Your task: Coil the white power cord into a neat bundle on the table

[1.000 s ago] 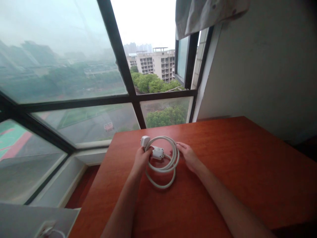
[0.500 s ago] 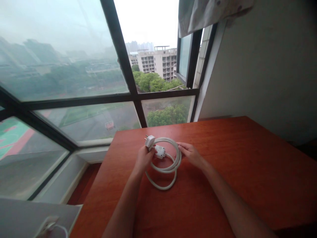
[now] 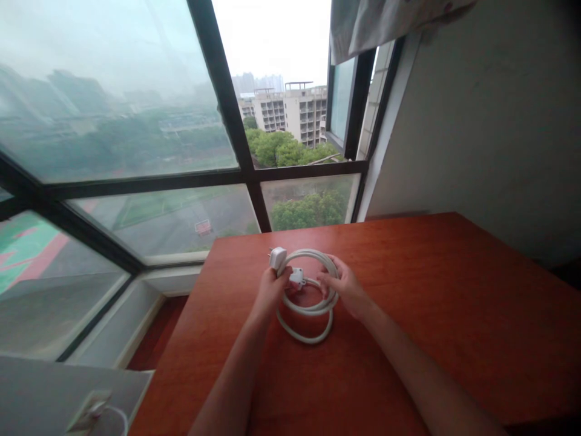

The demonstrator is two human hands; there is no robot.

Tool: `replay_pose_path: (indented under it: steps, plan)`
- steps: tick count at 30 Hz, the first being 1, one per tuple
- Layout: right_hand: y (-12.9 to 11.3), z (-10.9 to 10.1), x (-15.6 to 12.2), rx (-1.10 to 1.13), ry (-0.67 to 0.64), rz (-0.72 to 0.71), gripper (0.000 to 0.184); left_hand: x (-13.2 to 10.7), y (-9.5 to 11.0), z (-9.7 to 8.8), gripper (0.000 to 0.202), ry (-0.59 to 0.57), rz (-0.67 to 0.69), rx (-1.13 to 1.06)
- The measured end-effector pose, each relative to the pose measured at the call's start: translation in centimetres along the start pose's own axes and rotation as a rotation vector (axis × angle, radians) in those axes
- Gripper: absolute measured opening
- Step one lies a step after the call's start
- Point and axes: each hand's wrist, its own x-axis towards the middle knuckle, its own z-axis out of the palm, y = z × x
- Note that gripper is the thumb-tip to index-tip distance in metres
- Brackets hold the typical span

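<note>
A white power cord (image 3: 305, 311) is gathered into loops above the reddish-brown table (image 3: 426, 284), with one larger loop hanging lower toward me. My left hand (image 3: 273, 289) is closed on the left side of the coil, just under the white plug (image 3: 278, 258), whose metal prongs point left. Beside the left fingers, inside the loops, is a white connector block (image 3: 297, 277); the fingers partly cover it. On the coil's right side, my right hand (image 3: 344, 282) wraps thumb and fingers around the cord strands.
Dark-framed windows (image 3: 158, 181) run behind the table, with one pane (image 3: 342, 100) swung open. A grey wall (image 3: 481, 133) stands at right. At lower left, a wall socket (image 3: 93, 412) has a white cable plugged in. Cloth (image 3: 376, 27) hangs at the top.
My right hand has gone from pinching the coil's right edge to wrapping around its strands, thumb now inside the loops. The coil and left hand have shifted slightly right.
</note>
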Motion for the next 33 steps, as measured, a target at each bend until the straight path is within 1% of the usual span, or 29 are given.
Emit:
replay_pose_path:
  steps: [2,4,6,8,10,12,13,14,16,18,20,23,26,30,31,33]
  plan:
    - [0.0,-0.1,0.2,-0.019,0.015,0.01,0.035,-0.3,0.1,0.1,0.028,-0.05,0.006,0.012]
    - [-0.1,-0.1,0.2,0.023,0.025,0.049,0.029,-0.6,0.2,0.3,0.03,-0.092,-0.009,-0.008]
    - [-0.3,0.0,0.2,0.058,0.019,0.085,0.029,-0.9,0.4,0.6,0.031,-0.116,-0.036,-0.087]
    - [-0.9,-0.1,0.1,0.06,0.001,0.075,0.03,-1.1,0.7,0.7,0.033,-0.127,-0.053,-0.188]
    - [-1.6,-0.7,0.1,0.047,-0.068,0.062,0.034,-1.2,1.2,0.6,0.034,-0.133,-0.065,-0.274]
    - [-2.2,-1.7,0.4,0.02,-0.154,0.083,0.043,-1.0,1.6,0.2,0.033,-0.121,-0.065,-0.357]
    - [-2.3,-2.4,0.5,-0.025,-0.168,0.101,0.047,-0.9,1.9,-0.1,0.033,-0.111,-0.06,-0.4]
    - [-2.3,-3.1,0.7,-0.103,-0.152,0.112,0.05,-0.7,2.0,-0.5,0.033,-0.1,-0.054,-0.444]
    - [-1.8,-4.1,1.0,-0.345,-0.065,0.116,0.047,-0.2,2.3,-1.2,0.032,-0.071,-0.039,-0.526]
    - [-0.6,-4.4,1.2,-0.529,-0.026,0.162,0.043,0.3,2.4,-1.9,0.032,-0.036,-0.026,-0.585]
    - [0.6,-3.9,1.3,-0.545,-0.053,0.217,0.038,0.7,2.2,-2.4,0.032,-0.005,-0.02,-0.614]
    - [1.7,-2.7,1.3,-0.44,-0.04,0.172,0.035,0.9,1.9,-2.3,0.033,-0.001,-0.039,-0.603]
    - [1.3,-2.1,1.4,-0.316,-0.019,0.109,0.03,0.4,1.6,-1.4,0.036,-0.057,-0.082,-0.534]
    - [0.1,-2.8,1.2,-0.153,-0.008,0.121,0.027,-0.9,1.4,0.1,0.034,-0.186,-0.097,-0.314]
    - [-0.1,-3.0,1.1,-0.114,-0.017,0.138,0.027,-1.2,1.3,0.4,0.033,-0.201,-0.088,-0.254]
    - [-0.2,-3.5,1.1,-0.052,-0.045,0.16,0.027,-1.5,1.3,0.7,0.031,-0.196,-0.056,-0.149]
